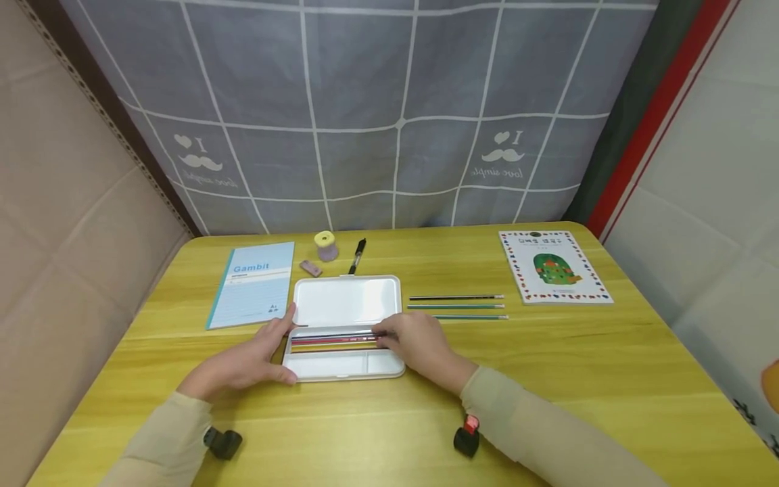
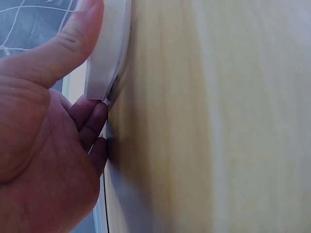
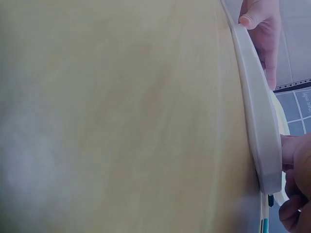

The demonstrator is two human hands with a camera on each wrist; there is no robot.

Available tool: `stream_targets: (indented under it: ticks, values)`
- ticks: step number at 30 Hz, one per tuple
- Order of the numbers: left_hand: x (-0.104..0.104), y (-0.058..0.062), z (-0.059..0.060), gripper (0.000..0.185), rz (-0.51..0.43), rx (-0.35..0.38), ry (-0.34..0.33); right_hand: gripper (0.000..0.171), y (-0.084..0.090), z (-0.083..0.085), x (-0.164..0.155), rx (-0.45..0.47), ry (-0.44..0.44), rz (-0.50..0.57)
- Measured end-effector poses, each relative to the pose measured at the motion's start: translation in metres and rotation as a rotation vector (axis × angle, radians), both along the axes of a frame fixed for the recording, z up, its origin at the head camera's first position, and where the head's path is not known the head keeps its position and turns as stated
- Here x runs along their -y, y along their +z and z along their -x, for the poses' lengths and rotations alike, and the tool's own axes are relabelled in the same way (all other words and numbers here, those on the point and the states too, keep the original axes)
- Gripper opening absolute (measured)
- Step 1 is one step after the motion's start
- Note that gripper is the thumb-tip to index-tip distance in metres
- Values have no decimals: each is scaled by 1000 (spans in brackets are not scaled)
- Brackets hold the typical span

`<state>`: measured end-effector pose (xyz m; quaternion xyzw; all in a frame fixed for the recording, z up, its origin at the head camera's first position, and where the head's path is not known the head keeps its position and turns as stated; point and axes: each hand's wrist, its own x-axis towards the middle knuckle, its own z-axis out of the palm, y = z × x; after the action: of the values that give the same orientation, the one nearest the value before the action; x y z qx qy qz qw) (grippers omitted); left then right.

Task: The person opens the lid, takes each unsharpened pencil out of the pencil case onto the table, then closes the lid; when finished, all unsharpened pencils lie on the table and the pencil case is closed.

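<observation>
An open white pencil case (image 1: pixel 347 301) lies on the table, its lid folded back. Several coloured pencils (image 1: pixel 331 340) lie side by side in the rear section of its tray. My left hand (image 1: pixel 249 358) holds the case by its left end, thumb at the front corner and fingers toward the hinge; the left wrist view shows this thumb (image 2: pixel 73 43) along the white wall. With curled fingertips my right hand (image 1: pixel 420 341) pinches the right ends of the pencils, hiding them. In the right wrist view, the right fingers (image 3: pixel 291 150) reach over the case's edge.
Three pencils (image 1: pixel 456 307) lie right of the case. Behind it are a black pen (image 1: pixel 358 257), a small eraser (image 1: pixel 311 268) and a yellow-topped round container (image 1: pixel 326 246). A blue notebook (image 1: pixel 252 284) lies left, a picture book (image 1: pixel 555 267) at the far right.
</observation>
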<state>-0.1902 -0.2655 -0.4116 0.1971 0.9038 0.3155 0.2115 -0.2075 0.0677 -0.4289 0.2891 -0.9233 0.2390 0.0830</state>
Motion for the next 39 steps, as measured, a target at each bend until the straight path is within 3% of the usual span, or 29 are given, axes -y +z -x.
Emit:
stream_targets:
  ticks: [5, 12, 23, 28, 33, 36, 39]
  values:
    - [-1, 1, 1, 131, 1, -3, 6, 19, 1, 0, 0, 11, 13, -28]
    - [0, 2, 2, 130, 3, -2, 4, 21, 5, -1, 2, -47, 35, -108]
    - [-1, 2, 1, 130, 12, 11, 11, 17, 5, 0, 3, -32, 73, -87]
    - [0, 2, 2, 131, 9, 8, 10, 23, 7, 0, 4, -49, 65, -149]
    - [-1, 3, 1, 130, -7, 3, -5, 18, 7, 2, 7, -32, 93, -225]
    - [-1, 2, 0, 129, -22, 6, -12, 15, 5, 3, 6, 20, 92, -196]
    - [-1, 2, 0, 128, -29, 0, -22, 15, 2, 4, 4, 95, 56, -92]
